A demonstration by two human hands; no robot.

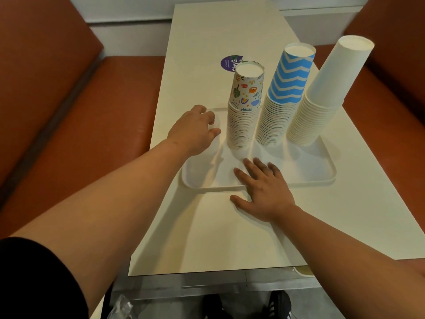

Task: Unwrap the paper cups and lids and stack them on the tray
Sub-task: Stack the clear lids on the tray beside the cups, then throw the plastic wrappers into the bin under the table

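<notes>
three cup stacks (276, 104) stand upside down in a row on the tray (322, 173), with something pale (lids, probably) at its left end under the left hand (195, 130), whose fingers curl over it. the right hand (259, 187) lies flat and open across the near rim, likely steadying the tray.

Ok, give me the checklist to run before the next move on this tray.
1. Three cup stacks on the tray: ok. The patterned stack, the blue zigzag stack and the plain white stack all stand on it, upside down.
2. Wrapping off the cups: ok, none shows on any stack.
3. Plain white stack upright: cannot tell. It looks tilted to the right, but the wide lens may cause that.
4. Tray steadied: ok. The right hand lies flat, its fingers over the near rim.
5. Left hand grip: cannot tell. Its fingers curl beside the patterned stack, and what they reach for is unclear.
</notes>
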